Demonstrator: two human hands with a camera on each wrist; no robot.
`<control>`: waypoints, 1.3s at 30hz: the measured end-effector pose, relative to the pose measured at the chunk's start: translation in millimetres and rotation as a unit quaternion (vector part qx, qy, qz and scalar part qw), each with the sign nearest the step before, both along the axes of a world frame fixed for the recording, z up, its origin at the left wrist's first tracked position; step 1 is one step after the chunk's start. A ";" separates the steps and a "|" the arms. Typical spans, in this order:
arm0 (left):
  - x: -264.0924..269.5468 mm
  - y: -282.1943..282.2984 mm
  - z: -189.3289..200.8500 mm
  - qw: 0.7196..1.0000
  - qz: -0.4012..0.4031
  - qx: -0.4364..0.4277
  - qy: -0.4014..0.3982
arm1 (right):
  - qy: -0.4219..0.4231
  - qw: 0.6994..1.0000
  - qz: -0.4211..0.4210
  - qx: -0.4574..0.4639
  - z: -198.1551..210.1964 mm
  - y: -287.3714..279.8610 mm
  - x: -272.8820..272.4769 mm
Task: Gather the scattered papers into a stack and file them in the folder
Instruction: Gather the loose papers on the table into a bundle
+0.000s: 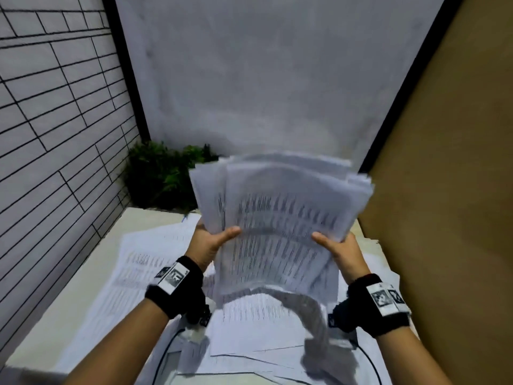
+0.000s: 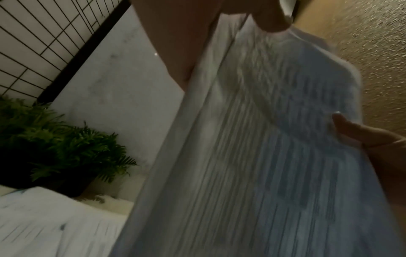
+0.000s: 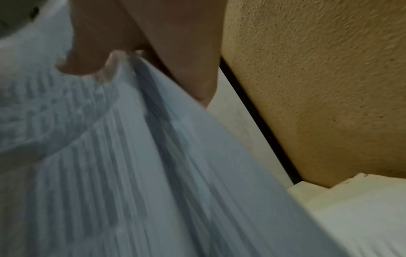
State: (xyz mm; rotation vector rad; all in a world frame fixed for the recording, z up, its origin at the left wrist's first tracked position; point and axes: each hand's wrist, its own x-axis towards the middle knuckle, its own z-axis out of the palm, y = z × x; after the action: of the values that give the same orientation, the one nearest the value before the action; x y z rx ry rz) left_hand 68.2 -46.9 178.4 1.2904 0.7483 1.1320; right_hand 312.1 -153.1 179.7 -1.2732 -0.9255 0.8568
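Observation:
A thick, uneven stack of printed white papers is held up on end above the table, blurred by motion. My left hand grips its left edge, thumb across the front sheet. My right hand grips the right edge the same way. The left wrist view shows the stack close up with my left thumb at the top and my right thumb pressed on the far edge. In the right wrist view my right hand pinches the sheets. More printed sheets lie scattered on the table under my hands. No folder is visible.
The cream table sits in a corner: tiled wall on the left, grey wall behind, tan textured wall close on the right. A green fern stands behind the table's far left corner. Black cables trail from both wrist bands.

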 end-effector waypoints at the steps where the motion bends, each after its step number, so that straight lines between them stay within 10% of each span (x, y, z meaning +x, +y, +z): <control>1: -0.6 0.7 -2.3 1.000 -0.011 -0.002 -0.009 | 0.002 1.000 0.004 -0.008 -5.0 0.2 0.3; 28: -3.3 17.5 -41.9 0.986 -0.112 -0.090 0.082 | 0.007 0.992 -0.003 -0.127 -68.7 0.3 -13.1; 39: -8.6 30.8 -41.3 0.995 -0.065 -0.078 0.005 | -0.086 0.966 -0.173 -0.170 -93.3 -3.2 -16.1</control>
State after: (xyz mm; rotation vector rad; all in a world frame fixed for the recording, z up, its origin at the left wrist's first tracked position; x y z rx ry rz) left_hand 59.6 -16.1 137.1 1.1967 0.7343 0.9444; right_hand 296.0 -156.3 86.4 -1.7700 -0.6742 0.6508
